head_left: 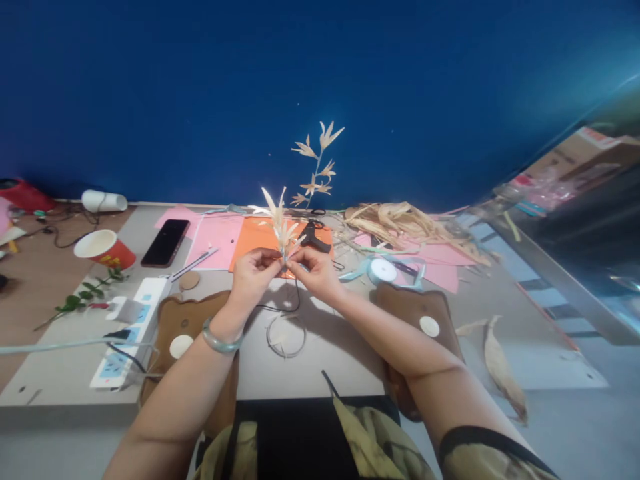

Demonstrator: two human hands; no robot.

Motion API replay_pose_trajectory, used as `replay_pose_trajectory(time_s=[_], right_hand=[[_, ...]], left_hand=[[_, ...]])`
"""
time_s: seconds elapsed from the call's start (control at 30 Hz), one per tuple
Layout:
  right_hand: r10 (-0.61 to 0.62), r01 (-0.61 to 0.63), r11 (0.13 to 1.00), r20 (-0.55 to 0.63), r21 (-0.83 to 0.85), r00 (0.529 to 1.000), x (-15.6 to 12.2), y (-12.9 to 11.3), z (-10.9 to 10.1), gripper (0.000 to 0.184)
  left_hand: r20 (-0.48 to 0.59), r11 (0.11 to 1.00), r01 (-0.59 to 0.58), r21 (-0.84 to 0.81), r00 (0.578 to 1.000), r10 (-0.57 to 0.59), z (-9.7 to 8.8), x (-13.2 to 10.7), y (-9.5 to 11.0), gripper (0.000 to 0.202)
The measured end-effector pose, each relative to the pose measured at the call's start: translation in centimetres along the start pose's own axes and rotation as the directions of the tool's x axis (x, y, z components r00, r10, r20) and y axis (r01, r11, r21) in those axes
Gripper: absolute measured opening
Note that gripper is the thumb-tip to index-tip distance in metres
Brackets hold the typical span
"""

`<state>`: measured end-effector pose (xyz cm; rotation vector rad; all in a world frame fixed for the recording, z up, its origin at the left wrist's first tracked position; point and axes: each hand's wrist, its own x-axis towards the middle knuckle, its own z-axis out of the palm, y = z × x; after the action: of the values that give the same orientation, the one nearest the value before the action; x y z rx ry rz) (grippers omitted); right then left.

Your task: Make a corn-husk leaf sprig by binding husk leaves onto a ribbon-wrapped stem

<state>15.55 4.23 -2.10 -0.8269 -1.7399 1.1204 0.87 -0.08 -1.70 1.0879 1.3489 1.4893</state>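
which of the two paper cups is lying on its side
The white cup at the far left by the blue wall lies on its side. The red cup nearer the phone stands tilted, its white inside showing.

The sprig's stem (285,261) vanishes between the fingertips of the left hand (253,273) and right hand (316,272). Far right of the right hand, blurred boxes (585,160) run off the edge.

Left hand (254,272) and right hand (314,272) pinching a pale leaf sprig (281,230) just before the orange paper (255,241).
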Motion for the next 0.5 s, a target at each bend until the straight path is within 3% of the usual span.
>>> replay_pose_trajectory(time_s=[0.13,0.3,0.5], right_hand=[[-0.014,0.012,0.998,0.027,0.058,1.0,-0.3,-0.3,-0.2,0.019],[-0.023,0.014,0.993,0.068,0.12,0.997,-0.8,-0.8,-0.5,0.021],[-0.032,0.011,0.981,0.11,0.195,0.993,-1.2,-1.5,-0.7,0.022]], left_hand=[[0.072,0.984,0.112,-0.137,0.992,-0.103,-0.4,0.1,0.5,0.035],[0.226,0.922,0.304,-0.239,0.941,-0.252,-1.0,0.4,0.8,0.042],[0.401,0.883,0.364,-0.296,0.886,-0.231,-1.3,0.4,0.5,0.035]])
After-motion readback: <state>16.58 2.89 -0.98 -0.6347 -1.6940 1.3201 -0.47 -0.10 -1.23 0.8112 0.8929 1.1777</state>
